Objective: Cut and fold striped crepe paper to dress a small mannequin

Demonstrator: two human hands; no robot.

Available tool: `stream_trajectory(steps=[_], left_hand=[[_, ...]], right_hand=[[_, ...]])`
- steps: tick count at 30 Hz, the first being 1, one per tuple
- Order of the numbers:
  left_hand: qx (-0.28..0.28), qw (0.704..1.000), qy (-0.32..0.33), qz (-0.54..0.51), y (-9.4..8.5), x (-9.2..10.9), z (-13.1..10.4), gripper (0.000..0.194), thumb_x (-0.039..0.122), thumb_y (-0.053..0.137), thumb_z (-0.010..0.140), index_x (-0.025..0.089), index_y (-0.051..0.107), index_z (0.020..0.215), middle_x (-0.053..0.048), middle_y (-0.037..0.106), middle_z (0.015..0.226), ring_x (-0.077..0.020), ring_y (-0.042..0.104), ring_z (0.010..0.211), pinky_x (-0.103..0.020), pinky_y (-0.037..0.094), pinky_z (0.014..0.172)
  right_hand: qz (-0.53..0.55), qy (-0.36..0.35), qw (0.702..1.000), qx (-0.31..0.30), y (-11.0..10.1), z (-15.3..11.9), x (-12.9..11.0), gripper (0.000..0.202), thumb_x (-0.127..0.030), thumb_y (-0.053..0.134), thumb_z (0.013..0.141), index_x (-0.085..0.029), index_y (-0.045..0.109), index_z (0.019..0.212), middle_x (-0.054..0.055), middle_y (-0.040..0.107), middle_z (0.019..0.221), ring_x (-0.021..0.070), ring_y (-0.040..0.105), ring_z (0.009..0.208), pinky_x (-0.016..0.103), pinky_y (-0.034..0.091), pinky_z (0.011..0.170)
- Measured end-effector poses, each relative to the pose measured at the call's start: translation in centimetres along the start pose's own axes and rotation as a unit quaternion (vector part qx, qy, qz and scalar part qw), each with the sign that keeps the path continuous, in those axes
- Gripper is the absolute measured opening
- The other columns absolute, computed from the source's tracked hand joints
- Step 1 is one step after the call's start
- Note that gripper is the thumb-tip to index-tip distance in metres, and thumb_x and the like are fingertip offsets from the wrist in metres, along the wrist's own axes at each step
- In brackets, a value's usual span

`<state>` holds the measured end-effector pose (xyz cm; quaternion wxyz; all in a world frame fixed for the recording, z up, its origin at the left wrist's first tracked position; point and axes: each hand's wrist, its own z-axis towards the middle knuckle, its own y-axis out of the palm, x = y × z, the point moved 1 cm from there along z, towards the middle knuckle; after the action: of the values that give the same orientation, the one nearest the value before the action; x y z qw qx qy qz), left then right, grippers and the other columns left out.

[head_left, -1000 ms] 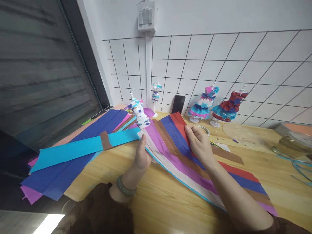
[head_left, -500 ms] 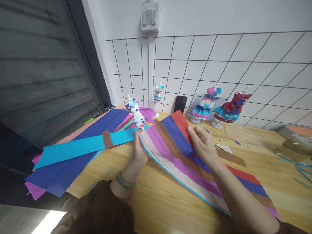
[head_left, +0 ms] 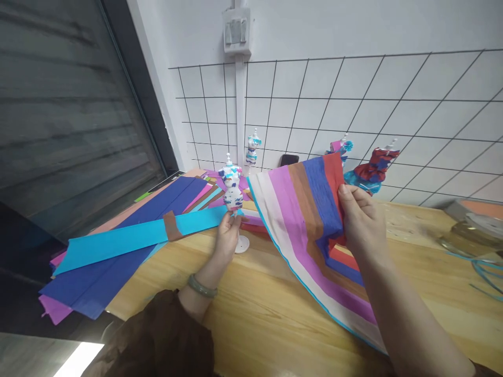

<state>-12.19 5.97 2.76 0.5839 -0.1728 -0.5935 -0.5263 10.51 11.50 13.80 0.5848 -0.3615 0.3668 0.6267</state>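
My left hand pinches the thin stem of a small white mannequin, just below its paint-splotched torso. The mannequin is upright, and its round white base shows beneath the hand. In my right hand is the red edge of a striped crepe paper sheet, gripped between thumb and fingers. Its stripes run red, blue, brown, purple and white, with a thin light-blue border. Raised to the right of the mannequin, the sheet hangs in a slope, and its lower part passes behind my right forearm.
Coloured paper strips are piled at the left. Behind stand a bare-topped small mannequin and two dressed ones, one in a red and blue dress. A phone leans at the wall grid. Tape-like rolls lie right.
My right hand has moved right with the striped paper, pulling it away from the mannequin. In my left hand the mannequin has gone from tilted to upright, and its base now shows.
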Motion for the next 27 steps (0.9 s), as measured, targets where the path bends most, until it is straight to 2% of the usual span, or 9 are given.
stream_trajectory(steps=[6,10,17,22,24,27], left_hand=[[-0.007,0.999,0.015,0.036,0.1,0.4,-0.3,0.027,0.032,0.057,0.076,0.02,0.056,0.1,-0.003,0.067,0.087,-0.0157,0.059,0.091,-0.029,0.038,0.086],[-0.003,0.998,0.013,0.055,-0.4,0.5,0.0,0.03,0.033,0.056,0.077,0.02,0.054,0.104,-0.005,0.067,0.094,-0.017,0.057,0.098,-0.03,0.036,0.09],[0.027,0.998,-0.001,0.054,-1.0,0.3,0.5,0.03,0.031,0.058,0.075,0.019,0.054,0.102,-0.006,0.068,0.091,-0.0161,0.059,0.093,-0.031,0.037,0.089],[0.032,0.997,-0.003,0.063,-0.9,0.3,0.4,0.035,0.023,0.061,0.07,0.019,0.052,0.104,-0.008,0.064,0.099,-0.0185,0.056,0.098,-0.034,0.036,0.091],[0.061,0.995,0.031,0.076,-0.7,1.0,0.2,0.043,0.017,0.062,0.067,0.021,0.05,0.108,-0.008,0.058,0.111,-0.0196,0.05,0.108,-0.034,0.034,0.094],[0.14,0.971,0.156,0.111,-0.3,3.1,-0.9,0.049,0.014,0.06,0.068,0.024,0.047,0.114,-0.007,0.047,0.124,-0.0202,0.039,0.119,-0.033,0.026,0.1]], right_hand=[[0.023,0.011,1.0,0.007,0.1,-0.2,-0.9,0.022,-0.043,0.055,0.078,-0.022,0.059,0.073,-0.002,0.055,0.06,0.0109,0.046,0.046,0.024,0.036,0.042],[0.037,0.009,0.998,0.048,-0.7,0.1,-1.2,0.019,-0.04,0.058,0.076,-0.022,0.06,0.072,-0.002,0.054,0.06,0.0099,0.043,0.045,0.024,0.035,0.042],[0.154,0.072,0.978,0.124,-2.6,1.6,-0.7,0.012,-0.032,0.065,0.071,-0.023,0.06,0.065,-0.001,0.055,0.064,0.0106,0.044,0.047,0.026,0.034,0.042],[0.165,0.092,0.977,0.099,-2.4,1.5,-0.7,0.01,-0.033,0.063,0.072,-0.024,0.06,0.067,-0.001,0.058,0.066,0.0118,0.046,0.048,0.026,0.036,0.043],[0.178,0.096,0.976,0.082,-1.9,1.3,-0.7,0.01,-0.034,0.063,0.071,-0.024,0.059,0.069,-0.002,0.058,0.066,0.0114,0.047,0.048,0.025,0.038,0.044],[0.166,0.097,0.979,0.07,-1.1,1.0,-0.5,0.015,-0.038,0.063,0.07,-0.023,0.058,0.071,-0.004,0.058,0.063,0.0113,0.047,0.046,0.024,0.037,0.042]])
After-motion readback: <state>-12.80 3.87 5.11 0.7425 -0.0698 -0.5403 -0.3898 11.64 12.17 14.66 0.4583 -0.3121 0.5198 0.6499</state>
